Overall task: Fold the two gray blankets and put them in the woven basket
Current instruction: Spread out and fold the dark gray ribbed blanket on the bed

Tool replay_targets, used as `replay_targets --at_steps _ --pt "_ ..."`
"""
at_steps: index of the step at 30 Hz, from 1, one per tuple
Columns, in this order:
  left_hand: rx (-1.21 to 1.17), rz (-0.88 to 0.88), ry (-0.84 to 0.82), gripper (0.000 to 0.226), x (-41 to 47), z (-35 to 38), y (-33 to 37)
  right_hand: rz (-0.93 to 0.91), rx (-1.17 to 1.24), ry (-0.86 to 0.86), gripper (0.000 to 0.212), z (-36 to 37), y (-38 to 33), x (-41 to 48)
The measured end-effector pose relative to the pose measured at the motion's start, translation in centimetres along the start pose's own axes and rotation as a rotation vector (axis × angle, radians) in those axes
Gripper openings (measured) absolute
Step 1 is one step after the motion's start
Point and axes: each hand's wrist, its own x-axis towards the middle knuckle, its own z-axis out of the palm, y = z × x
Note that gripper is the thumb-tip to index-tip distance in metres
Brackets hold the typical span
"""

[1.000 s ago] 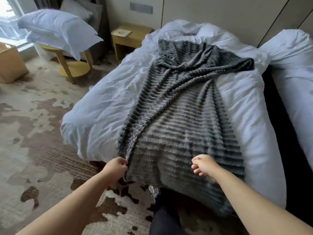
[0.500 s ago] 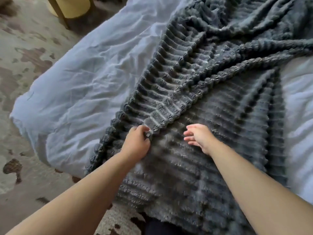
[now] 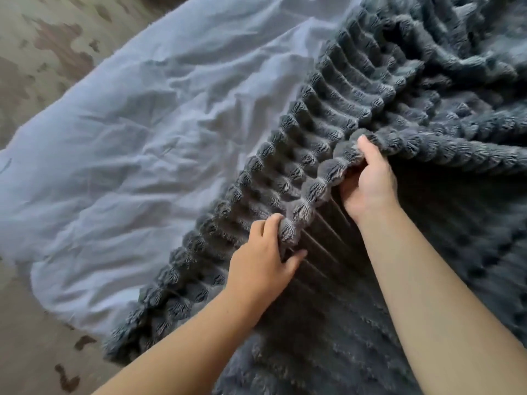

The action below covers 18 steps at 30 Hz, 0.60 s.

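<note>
One gray blanket [image 3: 427, 95] lies rumpled on the white duvet [image 3: 128, 138], filling the view from 12 to 6 o'clock. Your left hand [image 3: 261, 260] pinches its raised edge near centre. Your right hand [image 3: 368, 183], at 1 o'clock from it, curls round the same edge. Carpet [image 3: 42, 38] shows at 10 o'clock.

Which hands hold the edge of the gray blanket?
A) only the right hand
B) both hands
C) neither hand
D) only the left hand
B: the left hand and the right hand each curl round the ribbed edge of the gray blanket.
</note>
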Motion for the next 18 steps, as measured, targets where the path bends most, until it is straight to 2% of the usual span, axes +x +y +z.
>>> replay_targets --at_steps 2,4,5,7,9,11,15,18 --pt "-0.163 -0.012 0.182 0.03 1.8 -1.3 -0.6 -0.08 -0.031 0.001 0.046 4.2 -0.3 1.6" --pt "-0.271 -0.14 0.335 0.022 4.5 -2.6 -2.9 -0.114 -0.153 -0.002 0.046 8.1 0.7 3.7" --pt "-0.275 -0.222 0.363 0.023 5.8 -3.2 -4.5 -0.09 -0.268 -0.046 0.039 9.6 2.0 4.6" --pt "-0.128 -0.397 0.254 0.021 7.8 -3.6 -7.6 0.07 -0.572 -0.18 0.017 11.3 5.2 5.9" --pt "0.018 -0.51 0.088 0.029 8.6 -3.4 -9.5 0.19 -0.797 -0.2 0.01 11.2 7.5 6.6" --pt "0.036 -0.509 0.01 0.038 8.5 -3.3 -9.8 0.164 -0.816 -0.141 0.01 10.4 7.7 6.7" --pt "-0.003 -0.451 -0.086 0.044 7.0 -3.2 -9.4 -0.035 -0.91 -0.076 0.016 6.0 6.0 4.4" --pt "0.054 -0.483 -0.139 0.043 5.4 -3.7 -9.5 -0.011 -0.98 0.059 0.022 -0.1 5.4 1.3"
